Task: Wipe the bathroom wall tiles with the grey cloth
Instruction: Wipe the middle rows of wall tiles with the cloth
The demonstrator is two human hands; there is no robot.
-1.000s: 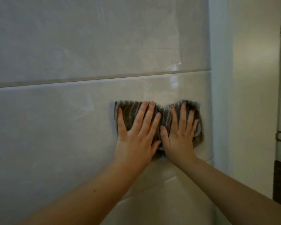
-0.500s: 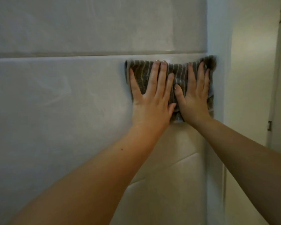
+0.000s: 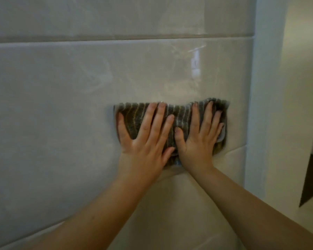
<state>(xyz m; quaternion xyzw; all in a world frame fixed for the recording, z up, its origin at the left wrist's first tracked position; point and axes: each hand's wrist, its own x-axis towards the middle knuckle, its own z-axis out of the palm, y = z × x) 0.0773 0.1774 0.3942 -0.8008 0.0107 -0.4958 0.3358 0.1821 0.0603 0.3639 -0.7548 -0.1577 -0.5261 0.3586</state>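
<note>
Both hands are flat on the wall here, side by side, and the grey cloth [image 3: 173, 121] is pinned under them against the big glossy tile [image 3: 61, 109]. The left hand [image 3: 145, 139] lies wide open, fingers fanned upward, palm pressing the left half of the cloth; nothing is gripped, it is pure palm pressure. The right hand [image 3: 200, 137] is spread open the same way, thumb tucked in beside the left, covering the right half, with the cloth's right edge sitting near the wall corner [image 3: 251, 109]. The cloth sits low on this tile, its bottom edge just above the grout line [image 3: 233, 150] below, and well under the upper grout line [image 3: 116, 37]. It is ribbed, striped, soft and limp, already rucked into a wavy top edge between the two hands, so my read is that it will bunch or fold over if pushed unevenly. It looks light, and it will drop the moment the pressure comes off. The tile shines and shows faint swirl marks, so I would judge it slick: the cloth should slide easily, but the hands could skid off it too. The best hold, I reckon, is just this: flat palms spread across most of its surface, fingertips near the leading edge to keep it from curling.
</note>
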